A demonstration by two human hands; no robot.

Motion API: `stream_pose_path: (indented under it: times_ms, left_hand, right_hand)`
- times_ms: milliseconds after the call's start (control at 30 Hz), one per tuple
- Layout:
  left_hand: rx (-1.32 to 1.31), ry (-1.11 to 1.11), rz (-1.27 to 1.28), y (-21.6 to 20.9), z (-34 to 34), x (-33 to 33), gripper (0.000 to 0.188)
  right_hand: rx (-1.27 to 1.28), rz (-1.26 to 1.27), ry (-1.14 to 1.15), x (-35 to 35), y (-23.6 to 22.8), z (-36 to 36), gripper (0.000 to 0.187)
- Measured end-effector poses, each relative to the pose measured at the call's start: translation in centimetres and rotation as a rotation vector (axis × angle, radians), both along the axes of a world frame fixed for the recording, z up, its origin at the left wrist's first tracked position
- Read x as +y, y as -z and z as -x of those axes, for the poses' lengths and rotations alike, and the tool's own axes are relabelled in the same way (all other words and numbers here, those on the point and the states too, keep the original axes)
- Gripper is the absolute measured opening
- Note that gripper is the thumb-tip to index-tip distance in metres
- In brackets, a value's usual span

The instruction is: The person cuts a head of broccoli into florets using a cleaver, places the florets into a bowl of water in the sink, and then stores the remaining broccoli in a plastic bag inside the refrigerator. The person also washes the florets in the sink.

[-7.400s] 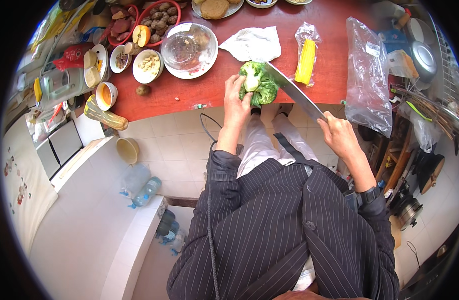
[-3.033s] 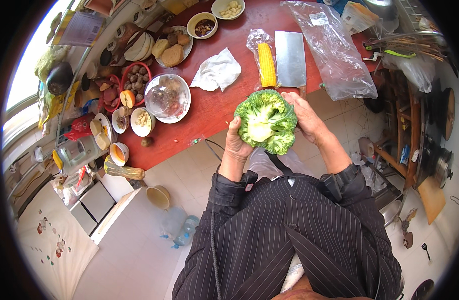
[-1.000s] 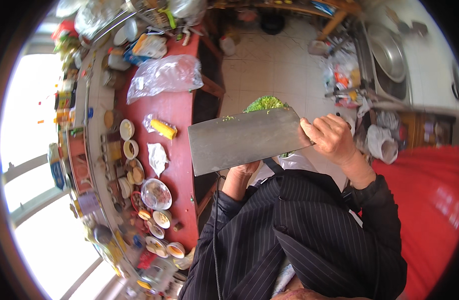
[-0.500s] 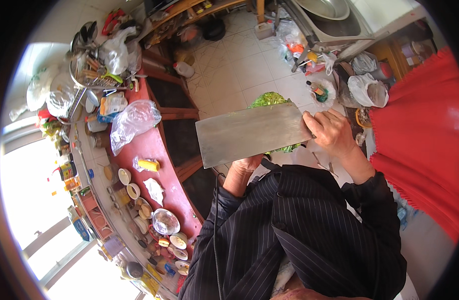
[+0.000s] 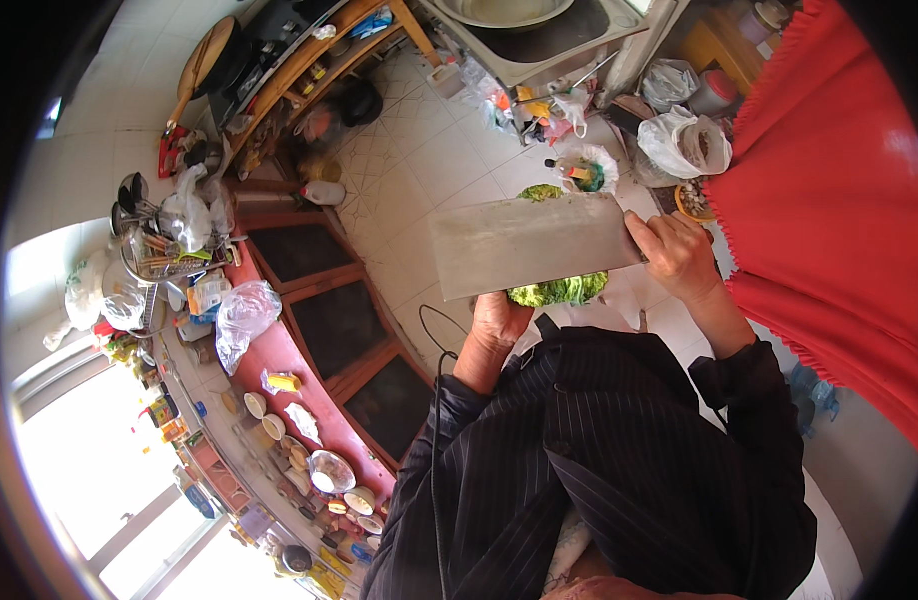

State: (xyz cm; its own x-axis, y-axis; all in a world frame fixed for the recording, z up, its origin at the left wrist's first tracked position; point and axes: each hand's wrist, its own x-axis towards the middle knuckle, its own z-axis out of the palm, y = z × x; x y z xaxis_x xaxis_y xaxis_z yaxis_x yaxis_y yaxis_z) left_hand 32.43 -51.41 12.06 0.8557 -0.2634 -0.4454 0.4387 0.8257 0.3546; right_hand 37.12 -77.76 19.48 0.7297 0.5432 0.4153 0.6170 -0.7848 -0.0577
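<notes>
My right hand (image 5: 676,257) is closed round the handle end of a broad steel cleaver (image 5: 535,243), whose blade stretches leftward in front of my chest. Beneath the blade is a head of leafy green cabbage (image 5: 564,290), showing at the blade's far and near edges. My left hand (image 5: 503,318) grips the cabbage from the left, its fingers mostly covered by the blade. The blade also hides the middle of the cabbage, so I cannot tell whether steel and leaves touch.
On the left runs a red counter (image 5: 331,420) with bowls, a plastic bag (image 5: 247,322) and a yellow packet (image 5: 282,381). A red curtain (image 5: 829,230) hangs at the right. Bags and a bottle (image 5: 574,172) stand on the tiled floor beyond, near the sink (image 5: 539,60).
My view has turned, so the surroundings have shifted. The cleaver appears farther right and more of the cabbage shows at its near edge. Both hands keep their hold.
</notes>
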Motion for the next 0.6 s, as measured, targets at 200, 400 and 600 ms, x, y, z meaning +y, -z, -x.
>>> stream_pose_path:
  times_ms: [200, 400, 600]
  left_hand:
    - [0.055, 0.100, -0.037, -0.8, -1.9, -4.7, 0.052]
    - [0.066, 0.192, -0.037, -2.7, -3.6, -6.9, 0.046]
    - [0.053, 0.202, -0.101, -3.5, -4.8, -8.1, 0.065]
  right_hand:
    - [0.014, -0.053, 0.054, -5.1, 0.9, -0.2, 0.029]
    - [0.073, -0.052, 0.221, -9.6, 3.6, 0.0, 0.035]
    - [0.453, -0.366, 0.571, -12.6, 6.3, 0.4, 0.045]
